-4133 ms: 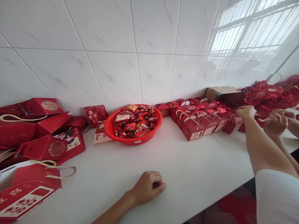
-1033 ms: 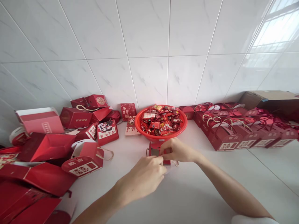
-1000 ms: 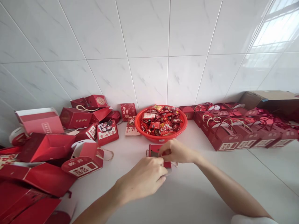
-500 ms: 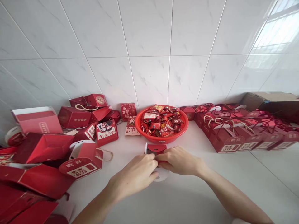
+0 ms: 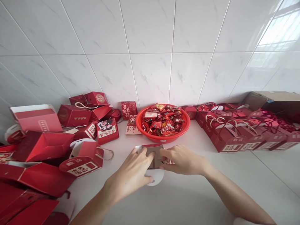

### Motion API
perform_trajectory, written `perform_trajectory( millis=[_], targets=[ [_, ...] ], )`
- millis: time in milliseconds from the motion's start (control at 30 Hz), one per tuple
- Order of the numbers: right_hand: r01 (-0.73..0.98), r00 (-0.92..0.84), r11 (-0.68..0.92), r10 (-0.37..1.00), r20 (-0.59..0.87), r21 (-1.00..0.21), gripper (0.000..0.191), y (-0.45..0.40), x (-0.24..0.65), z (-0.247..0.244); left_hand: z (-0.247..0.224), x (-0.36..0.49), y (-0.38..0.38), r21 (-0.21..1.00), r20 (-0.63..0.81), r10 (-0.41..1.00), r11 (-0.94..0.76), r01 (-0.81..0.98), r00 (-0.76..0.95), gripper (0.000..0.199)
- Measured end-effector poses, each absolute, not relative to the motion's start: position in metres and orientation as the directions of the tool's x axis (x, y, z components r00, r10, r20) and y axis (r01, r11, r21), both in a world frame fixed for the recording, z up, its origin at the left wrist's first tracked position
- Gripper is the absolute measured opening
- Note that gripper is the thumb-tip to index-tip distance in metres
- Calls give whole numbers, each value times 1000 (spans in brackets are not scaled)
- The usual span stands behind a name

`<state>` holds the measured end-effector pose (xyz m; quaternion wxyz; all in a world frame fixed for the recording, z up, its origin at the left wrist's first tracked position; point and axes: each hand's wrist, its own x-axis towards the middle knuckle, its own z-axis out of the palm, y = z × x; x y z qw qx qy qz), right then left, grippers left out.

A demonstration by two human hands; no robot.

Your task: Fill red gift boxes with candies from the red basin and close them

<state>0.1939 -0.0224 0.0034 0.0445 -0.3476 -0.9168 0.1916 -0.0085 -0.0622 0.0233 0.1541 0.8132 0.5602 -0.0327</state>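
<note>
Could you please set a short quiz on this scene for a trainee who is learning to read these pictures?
1. What fills the red basin: A) coins, B) wrapped sweets, or C) ribbons?
2. True or false: the box between the left hand and the right hand is closed.
3. Fill in: the neat row of handled boxes stands to the person's ____ of the red basin.

Key: 1. B. 2. False; its inside shows. 3. Right.
</note>
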Motion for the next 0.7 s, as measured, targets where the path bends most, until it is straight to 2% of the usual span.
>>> perform_trajectory(
  millis=[67, 133, 200, 333, 400, 533, 700],
  targets=[
    [591, -771, 669, 632, -73, -451, 7, -20, 198, 3, 23, -13, -60, 212, -285, 905, -261, 942, 316, 66],
    [552, -785, 638, 614, -77, -537, 11, -18, 202, 3, 23, -17, -59, 220, -314, 905, -226, 949, 288, 87],
    [499, -797, 594, 601, -65, -631, 14, -16, 206, 3, 23, -21, -59, 229, -311, 905, -226, 947, 291, 99],
    [343, -852, 424, 517, -87, -838, 10, -6, 211, 3, 23, -25, -61, 234, -292, 901, -258, 938, 320, 98],
    [290, -871, 320, 478, -111, -902, 9, 1, 214, 0, 22, -25, -61, 221, -272, 906, -269, 937, 324, 99],
    [288, -877, 202, 447, -174, -936, 16, 16, 215, -11, 20, -22, -55, 190, -257, 908, -287, 939, 330, 107],
    [306, -882, 109, 406, -238, -946, 29, 25, 217, -22, 20, -16, -43, 170, -323, 885, -293, 941, 334, 111]
  ],
)
